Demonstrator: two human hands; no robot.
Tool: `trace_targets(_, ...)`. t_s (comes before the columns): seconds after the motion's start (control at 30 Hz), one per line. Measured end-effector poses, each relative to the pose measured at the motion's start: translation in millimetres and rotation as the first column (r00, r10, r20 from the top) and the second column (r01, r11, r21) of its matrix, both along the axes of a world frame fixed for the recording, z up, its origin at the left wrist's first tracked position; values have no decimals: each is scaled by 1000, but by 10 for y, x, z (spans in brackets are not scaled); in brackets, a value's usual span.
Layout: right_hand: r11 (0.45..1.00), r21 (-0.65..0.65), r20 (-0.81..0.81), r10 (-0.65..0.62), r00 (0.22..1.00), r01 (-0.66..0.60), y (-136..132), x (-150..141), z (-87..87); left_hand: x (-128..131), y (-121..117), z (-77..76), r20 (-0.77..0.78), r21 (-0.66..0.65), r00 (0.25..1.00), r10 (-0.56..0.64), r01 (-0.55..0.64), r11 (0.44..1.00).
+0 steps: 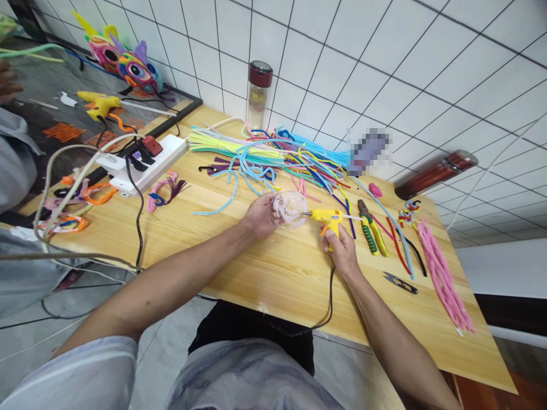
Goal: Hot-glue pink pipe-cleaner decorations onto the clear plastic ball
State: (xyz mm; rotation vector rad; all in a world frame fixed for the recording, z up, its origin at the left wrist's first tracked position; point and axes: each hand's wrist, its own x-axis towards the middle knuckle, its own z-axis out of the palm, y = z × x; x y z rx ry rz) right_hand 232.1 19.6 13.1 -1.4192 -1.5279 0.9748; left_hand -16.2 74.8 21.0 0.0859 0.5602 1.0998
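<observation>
My left hand (261,216) grips the side of a clear round plastic piece (291,209), with pale pink rings showing on it; I cannot make out its exact kind. In my right hand (342,248) is a yellow hot glue gun (325,215) with an orange trigger. Its nozzle points left and meets or nearly meets the round piece's right edge. A white glue stick (352,217) sticks out of the gun's back, and a black cord hangs from its handle. Behind my hands lie light blue pipe cleaners (252,162), loosely curled.
Bundles of coloured pipe cleaners (235,143) lie along the wall near a glass bottle (258,97). Pliers (371,228), thread snips (400,282) and a pink bundle (444,279) are at right, with a red flask (436,173) behind. A corded power strip (149,165) and another person's sleeve (17,159) are at left.
</observation>
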Motion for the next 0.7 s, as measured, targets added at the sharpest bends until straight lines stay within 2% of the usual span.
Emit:
trace_targets(0.1,999,-45,-74,-2,997,-2,1,-29,26,4,-7,32,-32,-2,999,10,-10,1000)
trace_targets(0.3,991,-135,-137,-37,990,18,27,-60,57,9,-26,75,19,-3,1000,-20,20,1000)
trace_targets(0.7,996,-89,-101,17,995,-26,2,-55,37,4,-14,83,14,-7,1000,16,-16,1000)
